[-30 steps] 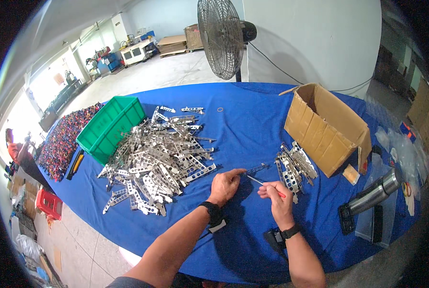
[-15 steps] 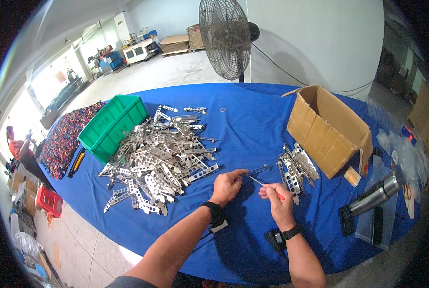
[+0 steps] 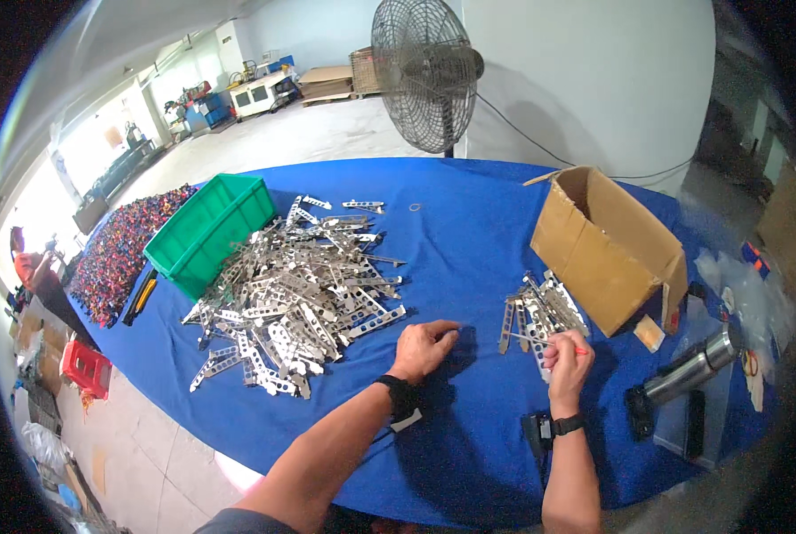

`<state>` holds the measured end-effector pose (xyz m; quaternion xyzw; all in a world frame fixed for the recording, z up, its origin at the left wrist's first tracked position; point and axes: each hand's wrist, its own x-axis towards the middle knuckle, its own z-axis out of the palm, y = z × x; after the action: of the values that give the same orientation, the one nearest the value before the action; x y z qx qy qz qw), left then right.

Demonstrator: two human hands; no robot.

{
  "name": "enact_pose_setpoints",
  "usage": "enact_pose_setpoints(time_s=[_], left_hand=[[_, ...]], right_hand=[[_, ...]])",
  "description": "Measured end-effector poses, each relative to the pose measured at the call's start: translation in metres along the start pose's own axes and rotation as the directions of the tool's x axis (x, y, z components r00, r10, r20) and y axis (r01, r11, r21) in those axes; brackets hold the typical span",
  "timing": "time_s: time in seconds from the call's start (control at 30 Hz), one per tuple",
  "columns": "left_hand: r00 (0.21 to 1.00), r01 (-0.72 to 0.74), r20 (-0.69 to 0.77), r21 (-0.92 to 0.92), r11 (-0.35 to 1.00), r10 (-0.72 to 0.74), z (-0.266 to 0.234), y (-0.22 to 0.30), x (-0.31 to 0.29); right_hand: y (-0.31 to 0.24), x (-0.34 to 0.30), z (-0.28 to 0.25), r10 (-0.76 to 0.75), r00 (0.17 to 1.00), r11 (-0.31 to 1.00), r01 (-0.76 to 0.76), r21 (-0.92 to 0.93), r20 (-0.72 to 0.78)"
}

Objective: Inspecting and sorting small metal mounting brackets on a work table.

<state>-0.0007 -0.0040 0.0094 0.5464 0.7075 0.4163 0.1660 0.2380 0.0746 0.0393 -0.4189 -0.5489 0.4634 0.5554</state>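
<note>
My right hand (image 3: 568,363) is closed around a slim screwdriver-like tool (image 3: 533,339) with a red handle end and a thin metal shaft. The shaft reaches left across a small pile of perforated metal strips (image 3: 553,307); its tip is too small to make out. One strip (image 3: 506,326) lies at that pile's left edge. My left hand (image 3: 423,351) rests over the blue cloth with its fingers curled and thumb near the index finger, and nothing shows in it. To its left spreads a large heap of similar metal strips (image 3: 300,294).
Behind the large heap stands a green crate (image 3: 211,233), beside a mound of small multicoloured pieces (image 3: 126,254). An open cardboard box (image 3: 593,254) is at the right, with a steel flask (image 3: 691,365) nearer me. A fan (image 3: 423,76) stands past the table's far edge.
The strip that was at my left fingertips now lies by the right-hand pile. My right hand has moved right with the tool, to the pile. My left hand has stayed nearly in place.
</note>
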Motion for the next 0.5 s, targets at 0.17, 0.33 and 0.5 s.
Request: enact_pose_setpoints(time_s=[0.17, 0.33, 0.5], left_hand=[[1.000, 0.019, 0.004, 0.028, 0.999, -0.019, -0.003, 0.006, 0.000], [0.995, 0.002, 0.100, 0.063, 0.998, -0.009, -0.014, 0.001, 0.002], [0.990, -0.076, -0.076, 0.425, 0.902, 0.119, -0.056, -0.007, -0.005]], right_hand=[[-0.003, -0.001, -0.008, -0.018, 0.999, 0.996, 0.021, 0.090, -0.029], [0.015, -0.009, 0.018, -0.075, 0.969, 0.997, 0.080, -0.016, 0.235], [0.004, 0.012, -0.014, -0.219, 0.975, 0.953, 0.220, -0.207, 0.028]])
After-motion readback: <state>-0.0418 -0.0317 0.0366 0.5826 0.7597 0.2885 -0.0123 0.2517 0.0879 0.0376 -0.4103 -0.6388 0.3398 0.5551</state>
